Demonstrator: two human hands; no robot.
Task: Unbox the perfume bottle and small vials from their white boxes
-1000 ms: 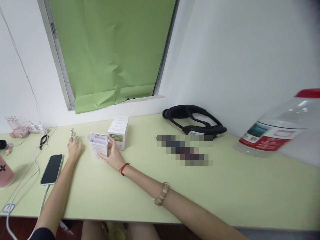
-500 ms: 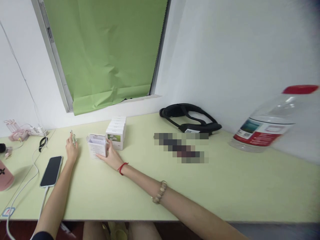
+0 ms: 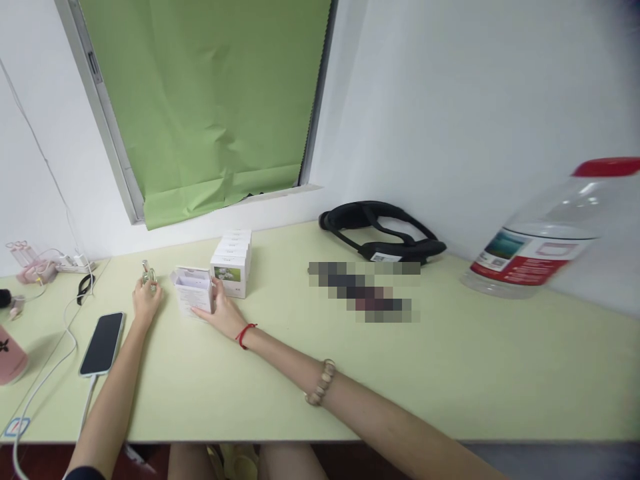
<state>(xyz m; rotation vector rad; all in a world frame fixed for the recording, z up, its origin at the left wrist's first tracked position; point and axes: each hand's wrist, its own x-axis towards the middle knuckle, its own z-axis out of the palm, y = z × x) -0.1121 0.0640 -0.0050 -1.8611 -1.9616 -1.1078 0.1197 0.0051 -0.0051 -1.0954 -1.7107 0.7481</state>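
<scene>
My left hand (image 3: 146,301) is at the left of the desk, its fingers closed around the lower part of a small clear glass bottle (image 3: 147,272) with a narrow top. To its right, my right hand (image 3: 223,312) grips a small white box (image 3: 195,298) by its right side, thumb in front and fingers behind. The box stands upright on the desk with its top flaps open; I cannot make out anything inside. Just behind it, a row of similar white boxes (image 3: 230,275) stands close together, the front one showing a picture of white flowers.
A phone (image 3: 103,343) on a white cable lies beside my left forearm, near a pink cup (image 3: 10,357). A power strip (image 3: 76,265) sits by the wall. Farther right are a black headset strap (image 3: 385,233), a blurred-out item (image 3: 360,290) and a large red-capped bottle (image 3: 530,257).
My left hand has shifted slightly right, and its fingers have drawn down and curled around the glass bottle's lower part. My right hand still holds the open box in place.
</scene>
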